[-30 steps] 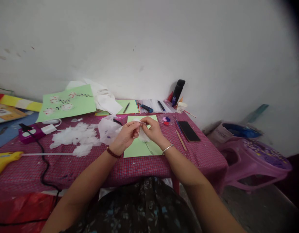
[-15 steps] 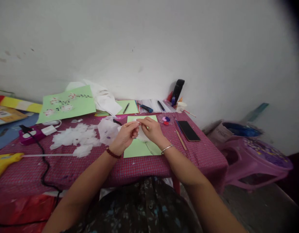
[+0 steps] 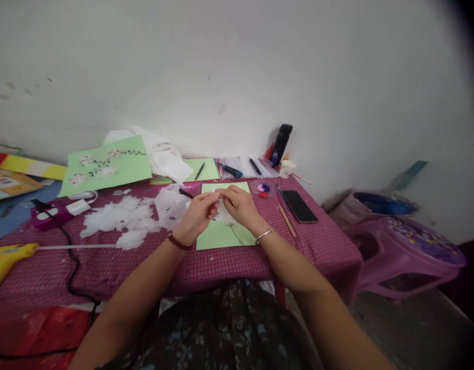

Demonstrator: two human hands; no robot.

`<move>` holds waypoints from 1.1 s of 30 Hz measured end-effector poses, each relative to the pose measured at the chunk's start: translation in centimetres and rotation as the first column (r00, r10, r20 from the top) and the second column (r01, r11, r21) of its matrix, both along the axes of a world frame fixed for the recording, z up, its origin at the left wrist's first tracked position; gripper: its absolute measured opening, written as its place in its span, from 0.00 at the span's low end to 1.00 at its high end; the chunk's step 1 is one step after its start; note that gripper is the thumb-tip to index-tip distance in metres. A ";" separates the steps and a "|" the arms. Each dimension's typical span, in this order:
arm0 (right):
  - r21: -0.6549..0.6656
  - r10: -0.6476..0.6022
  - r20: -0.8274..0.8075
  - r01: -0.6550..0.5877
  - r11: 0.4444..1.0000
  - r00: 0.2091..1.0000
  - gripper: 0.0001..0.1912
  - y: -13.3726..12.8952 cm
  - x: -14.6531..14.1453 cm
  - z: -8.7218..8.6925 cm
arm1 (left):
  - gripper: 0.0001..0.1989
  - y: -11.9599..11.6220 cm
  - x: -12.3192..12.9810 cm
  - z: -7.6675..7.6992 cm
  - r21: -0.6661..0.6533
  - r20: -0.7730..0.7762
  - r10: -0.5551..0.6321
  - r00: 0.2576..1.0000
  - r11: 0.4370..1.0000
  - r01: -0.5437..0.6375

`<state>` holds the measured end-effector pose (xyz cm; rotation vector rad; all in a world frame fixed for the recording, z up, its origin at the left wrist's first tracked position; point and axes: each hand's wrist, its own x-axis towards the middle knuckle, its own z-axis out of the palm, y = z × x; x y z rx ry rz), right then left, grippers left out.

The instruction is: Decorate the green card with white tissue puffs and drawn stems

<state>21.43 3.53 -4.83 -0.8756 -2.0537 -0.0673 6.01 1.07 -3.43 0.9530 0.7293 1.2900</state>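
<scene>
Over a light green sheet of paper (image 3: pixel 213 237), my left hand (image 3: pixel 201 211) and my right hand (image 3: pixel 239 205) meet at the fingertips. Both are closed in a pinch around a small piece of white tissue, mostly hidden by the fingers. Beneath the hands, white material and a thin drawn dark stem show on the green sheet. Left of my left hand lie a crumpled translucent plastic bag (image 3: pixel 170 206) and a heap of white tissue pieces (image 3: pixel 123 216). A palette with purple and red paint (image 3: pixel 263 189) sits beyond my right hand.
A yellow glue gun (image 3: pixel 9 257) with a long white stick and a purple power strip (image 3: pixel 50 215) are at left. Behind leans a green sheet with painted blossoms (image 3: pixel 106 167). At right are a wooden stick (image 3: pixel 287 221), a phone (image 3: pixel 299 206), a paper cup (image 3: pixel 287 168) and a pink stool (image 3: pixel 406 272).
Hardly anything differs. Both hands stay pinched together over the green sheet, with only a slight shift of the fingers and of the camera view.
</scene>
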 end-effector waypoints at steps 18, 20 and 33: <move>-0.086 0.136 -0.046 -0.139 0.986 0.990 0.19 0.0 -0.2 0.2 | 0.11 0.4 0.1 -0.3 0.018 -0.044 0.108 0.993 0.994 -0.107; -0.136 0.213 -0.166 -0.236 0.962 0.963 0.20 0.2 -0.2 0.3 | 0.09 0.3 0.1 -0.3 0.073 -0.076 0.152 0.986 0.987 -0.146; -0.288 0.152 -0.372 -0.270 0.919 0.916 0.06 0.2 -0.2 0.7 | 0.08 0.3 0.0 -1.3 0.365 -0.319 0.356 0.878 0.901 -0.233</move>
